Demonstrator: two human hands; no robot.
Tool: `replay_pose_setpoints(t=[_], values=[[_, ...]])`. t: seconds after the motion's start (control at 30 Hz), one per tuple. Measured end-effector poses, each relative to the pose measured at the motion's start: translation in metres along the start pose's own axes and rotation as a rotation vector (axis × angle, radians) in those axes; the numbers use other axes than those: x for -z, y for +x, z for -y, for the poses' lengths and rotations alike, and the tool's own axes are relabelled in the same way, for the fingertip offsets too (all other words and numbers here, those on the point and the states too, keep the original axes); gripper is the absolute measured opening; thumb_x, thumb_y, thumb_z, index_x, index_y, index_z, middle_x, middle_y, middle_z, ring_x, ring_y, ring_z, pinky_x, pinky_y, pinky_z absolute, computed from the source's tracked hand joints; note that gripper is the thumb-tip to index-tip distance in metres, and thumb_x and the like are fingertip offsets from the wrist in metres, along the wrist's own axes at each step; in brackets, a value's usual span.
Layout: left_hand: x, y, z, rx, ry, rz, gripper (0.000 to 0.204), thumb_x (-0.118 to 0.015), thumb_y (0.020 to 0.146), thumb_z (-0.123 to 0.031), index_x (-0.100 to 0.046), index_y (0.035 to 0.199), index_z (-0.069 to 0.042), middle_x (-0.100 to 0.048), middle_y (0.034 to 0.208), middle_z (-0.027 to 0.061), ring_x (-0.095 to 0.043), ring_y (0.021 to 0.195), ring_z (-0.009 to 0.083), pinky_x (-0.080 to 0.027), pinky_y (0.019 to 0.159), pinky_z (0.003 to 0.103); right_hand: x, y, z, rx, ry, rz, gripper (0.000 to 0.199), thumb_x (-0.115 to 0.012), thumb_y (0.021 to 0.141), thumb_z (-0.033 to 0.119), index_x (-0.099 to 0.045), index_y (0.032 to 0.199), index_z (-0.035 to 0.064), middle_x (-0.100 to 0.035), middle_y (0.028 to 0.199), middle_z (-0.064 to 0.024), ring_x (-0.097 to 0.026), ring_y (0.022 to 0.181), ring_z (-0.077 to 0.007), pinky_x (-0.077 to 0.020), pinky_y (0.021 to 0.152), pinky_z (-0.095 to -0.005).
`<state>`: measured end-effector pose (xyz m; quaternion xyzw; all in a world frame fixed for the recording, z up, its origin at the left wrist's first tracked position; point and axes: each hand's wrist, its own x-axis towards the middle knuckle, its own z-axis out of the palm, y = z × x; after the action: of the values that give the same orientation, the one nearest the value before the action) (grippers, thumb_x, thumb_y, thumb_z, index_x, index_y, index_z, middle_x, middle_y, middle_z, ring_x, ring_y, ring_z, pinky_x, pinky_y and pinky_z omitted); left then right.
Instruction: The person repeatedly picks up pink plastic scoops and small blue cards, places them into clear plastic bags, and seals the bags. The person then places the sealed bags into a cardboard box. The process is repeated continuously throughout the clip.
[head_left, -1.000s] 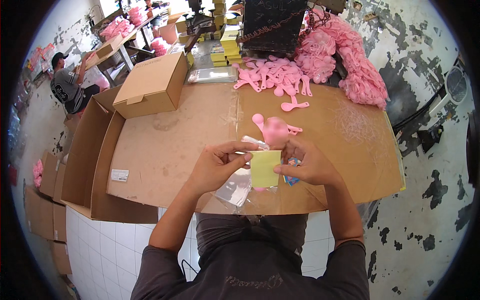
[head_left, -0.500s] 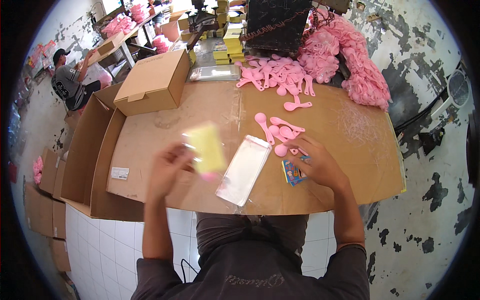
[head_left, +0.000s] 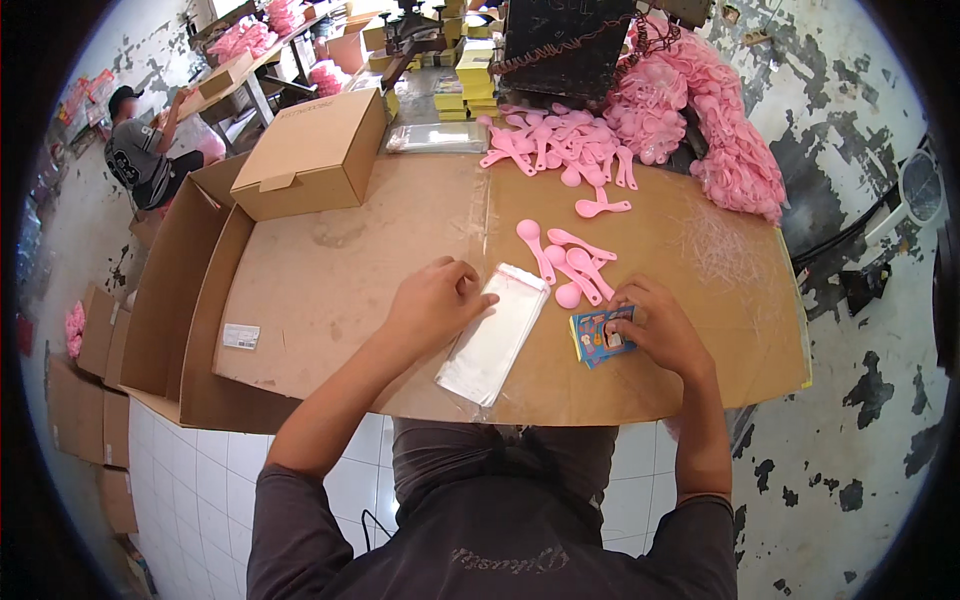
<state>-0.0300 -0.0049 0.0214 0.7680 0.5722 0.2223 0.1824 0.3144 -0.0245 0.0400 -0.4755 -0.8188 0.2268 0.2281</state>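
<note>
My left hand (head_left: 435, 303) is at the left side of a stack of clear plastic bags (head_left: 492, 345), its thumb over the edge of the stack. Its fingers are bent, apart from the thumb, with nothing visible between them. To the right, my right hand (head_left: 662, 322) pinches the right end of a small pile of blue printed cards (head_left: 594, 341) on the cardboard table top. Just beyond the cards and bags lies a loose group of pink plastic scoops (head_left: 581, 251). A single scoop (head_left: 603, 208) lies farther back.
A heap of pink scoops (head_left: 560, 140) lies at the back, beside large bagged bundles (head_left: 735, 130). At the left stand a closed carton (head_left: 305, 150) and an open box (head_left: 170, 300). Thin plastic scraps (head_left: 720, 245) lie at the right. Another person (head_left: 140, 150) sits far left.
My left hand has let go of the bagged yellow card with something pink, now out of sight, and has moved right to the bags. My right hand has closed on the cards.
</note>
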Motion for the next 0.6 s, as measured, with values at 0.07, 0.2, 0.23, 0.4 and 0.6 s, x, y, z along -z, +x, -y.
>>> replay_pose_setpoints(t=[0.07, 0.2, 0.23, 0.4, 0.6], values=[[-0.008, 0.005, 0.005, 0.003, -0.047, 0.008, 0.028, -0.080, 0.088, -0.025, -0.075, 0.102, -0.001, -0.074, 0.100, 0.0132, -0.070, 0.079, 0.0261, -0.055, 0.072, 0.038, 0.000, -0.001, -0.008, -0.016, -0.007, -0.016, 0.026, -0.077, 0.084, 0.003, -0.073, 0.111, 0.0035, -0.068, 0.100, -0.0116, -0.066, 0.096, -0.0321, -0.0513, 0.093, -0.0396], [-0.006, 0.006, 0.000, 0.109, -0.191, 0.068, 0.022, -0.077, 0.089, -0.020, -0.075, 0.098, 0.000, -0.075, 0.088, 0.0131, -0.072, 0.077, 0.0269, -0.056, 0.072, 0.039, -0.001, 0.002, -0.001, -0.002, 0.179, -0.035, 0.021, -0.076, 0.086, 0.001, -0.072, 0.107, 0.0026, -0.068, 0.095, -0.0095, -0.066, 0.094, -0.0248, -0.0506, 0.088, -0.0345], [-0.007, 0.005, 0.001, 0.108, -0.191, 0.071, 0.022, -0.077, 0.089, -0.020, -0.075, 0.098, 0.000, -0.075, 0.088, 0.0131, -0.072, 0.077, 0.0269, -0.056, 0.072, 0.039, -0.003, 0.006, 0.009, 0.022, 0.249, 0.010, 0.022, -0.074, 0.087, 0.001, -0.072, 0.109, 0.0030, -0.069, 0.097, -0.0096, -0.065, 0.095, -0.0230, -0.0504, 0.087, -0.0345], [-0.016, 0.000, 0.008, 0.041, -0.312, -0.066, 0.017, -0.077, 0.091, -0.014, -0.076, 0.100, 0.000, -0.076, 0.082, 0.0109, -0.069, 0.069, 0.0142, -0.056, 0.066, 0.031, -0.033, 0.034, 0.045, 0.141, 0.440, 0.211, 0.018, -0.069, 0.091, 0.004, -0.070, 0.109, 0.0015, -0.070, 0.110, -0.0144, -0.067, 0.104, -0.0289, -0.0517, 0.093, -0.0401], [-0.002, -0.004, 0.008, 0.178, -0.469, -0.010, 0.014, -0.068, 0.096, -0.007, -0.071, 0.107, 0.001, -0.077, 0.092, 0.0114, -0.072, 0.076, 0.0147, -0.057, 0.069, 0.031, -0.059, 0.042, 0.037, 0.214, 0.090, 0.172, 0.023, -0.064, 0.093, 0.012, -0.068, 0.113, 0.0001, -0.070, 0.116, -0.0159, -0.061, 0.116, -0.0342, -0.0458, 0.104, -0.0463]])
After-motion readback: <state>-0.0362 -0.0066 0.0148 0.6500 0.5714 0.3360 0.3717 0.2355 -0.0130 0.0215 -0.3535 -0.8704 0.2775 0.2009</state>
